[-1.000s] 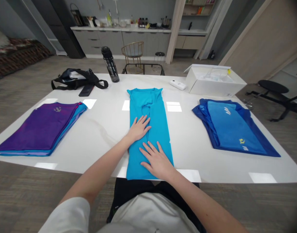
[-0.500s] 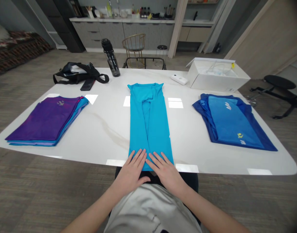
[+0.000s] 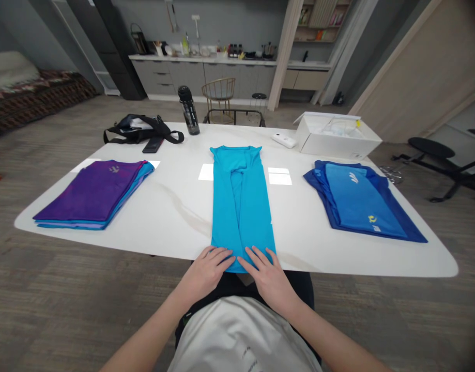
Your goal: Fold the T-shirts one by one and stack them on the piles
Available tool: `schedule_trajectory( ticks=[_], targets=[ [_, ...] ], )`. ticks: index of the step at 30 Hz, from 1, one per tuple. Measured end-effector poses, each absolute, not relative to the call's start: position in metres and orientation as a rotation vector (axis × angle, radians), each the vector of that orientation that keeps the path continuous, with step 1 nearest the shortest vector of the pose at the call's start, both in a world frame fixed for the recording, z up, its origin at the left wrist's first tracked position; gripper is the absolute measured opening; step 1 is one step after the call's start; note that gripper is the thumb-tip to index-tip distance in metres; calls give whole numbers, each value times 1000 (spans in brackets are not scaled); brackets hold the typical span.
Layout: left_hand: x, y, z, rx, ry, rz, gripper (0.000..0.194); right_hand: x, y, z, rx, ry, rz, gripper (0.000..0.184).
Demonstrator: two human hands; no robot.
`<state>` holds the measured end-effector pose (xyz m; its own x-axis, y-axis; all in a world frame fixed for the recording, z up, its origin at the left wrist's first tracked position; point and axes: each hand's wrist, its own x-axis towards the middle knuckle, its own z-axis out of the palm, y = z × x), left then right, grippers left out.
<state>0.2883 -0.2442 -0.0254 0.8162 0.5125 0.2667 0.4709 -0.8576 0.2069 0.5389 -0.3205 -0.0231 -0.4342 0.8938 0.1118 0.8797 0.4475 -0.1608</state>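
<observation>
A turquoise shirt lies in front of me, its sides folded inward into a long strip with the collar end away from me. Its near end reaches the table edge. My left hand rests on the near left corner, fingers slightly bent and pointing right across the cloth. On the near right part lies my right hand, its fingers spread. Both hands touch the shirt from above, and neither grasps it. What the thumbs do under the hands is partly hidden.
A stack of folded shirts, purple on top, sits left on the white table. Folded blue shirts lie right. Farther back are a black bag, a phone, a bottle, a white device and a white box.
My left hand has turned and its fingers have bent, now pointing more to the right. The right hand has shifted slightly on the shirt. The camera view has tilted up a little.
</observation>
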Motion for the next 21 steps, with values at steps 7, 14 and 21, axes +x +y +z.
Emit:
schedule_trajectory(
  ticks=[7, 14, 21],
  targets=[
    [290, -214, -10, 2700, 547, 531, 37, 551, -305, -1, -1475, -2582, 342, 60],
    [307, -156, 38, 1859, 578, 502, 16, 589, -221, 81, -1269, -2295, 1270, 39],
    [338, -37, 62, 1124, 548, 321, 34, 625, -80, 122, -1444, -1890, 1854, 36]
  ],
)
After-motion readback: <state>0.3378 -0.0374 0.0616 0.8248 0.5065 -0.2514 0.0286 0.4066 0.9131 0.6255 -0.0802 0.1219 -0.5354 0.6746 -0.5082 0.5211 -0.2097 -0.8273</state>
